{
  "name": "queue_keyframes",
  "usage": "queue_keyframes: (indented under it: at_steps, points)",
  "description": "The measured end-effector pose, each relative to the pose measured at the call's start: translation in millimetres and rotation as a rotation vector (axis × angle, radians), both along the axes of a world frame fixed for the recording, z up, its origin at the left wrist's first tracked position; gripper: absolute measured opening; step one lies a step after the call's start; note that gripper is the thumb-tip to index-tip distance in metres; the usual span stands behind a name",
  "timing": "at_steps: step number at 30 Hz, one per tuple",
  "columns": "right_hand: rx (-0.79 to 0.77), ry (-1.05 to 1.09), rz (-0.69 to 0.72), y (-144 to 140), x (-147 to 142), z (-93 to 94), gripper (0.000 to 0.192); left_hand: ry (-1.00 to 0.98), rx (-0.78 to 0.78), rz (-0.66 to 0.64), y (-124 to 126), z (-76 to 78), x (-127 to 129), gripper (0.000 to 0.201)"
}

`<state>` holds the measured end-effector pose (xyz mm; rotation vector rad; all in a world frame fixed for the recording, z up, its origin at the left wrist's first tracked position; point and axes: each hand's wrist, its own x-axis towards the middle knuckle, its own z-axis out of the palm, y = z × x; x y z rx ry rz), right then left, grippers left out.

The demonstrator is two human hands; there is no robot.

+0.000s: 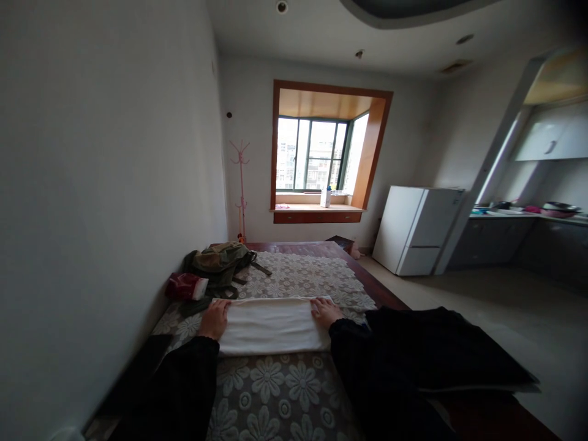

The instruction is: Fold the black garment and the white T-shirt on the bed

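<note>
1. I see the white folded cloth lying flat on the flower-pattern lace cover of the bed, roughly mid-bed, long side running left to right.
2. Left hand sits on the cloth's left end, palm down. Fingers look flat and loose, not clenched; fingertips are too dim to say whether they pinch the edge.
3. Right hand sits on the cloth's right end, fingers spread and pressed flat on top. I see no grasp.
4. Both forearms are in dark sleeves; the lower frame is underexposed, so I can't separate sleeve edges from the bedding there.
5. Dark garment lies just right of the cloth, over the bed's right edge. It reads as a black mass, folds unreadable.
6. Olive backpack sits behind the cloth near the wall, with a red and white packet beside it; can't read any label.
7. Far side: window, pink coat stand, white fridge.
8. Kitchen counter is cut off at the right edge, items on it too small to identify.
</note>
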<state>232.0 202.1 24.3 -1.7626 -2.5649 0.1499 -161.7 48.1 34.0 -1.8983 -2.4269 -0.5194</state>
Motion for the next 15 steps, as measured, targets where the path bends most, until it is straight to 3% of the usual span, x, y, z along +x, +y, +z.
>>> queue_keyframes:
  at_steps: [6,15]
  points:
    - [0.076,0.034,-0.076,36,18,26.5,0.049,0.001,-0.020,0.096,6,17.2,-33,0.044]
    - [0.082,0.168,-0.149,45,41,39.8,0.028,-0.093,-0.022,0.076,9,35.6,-52,0.015]
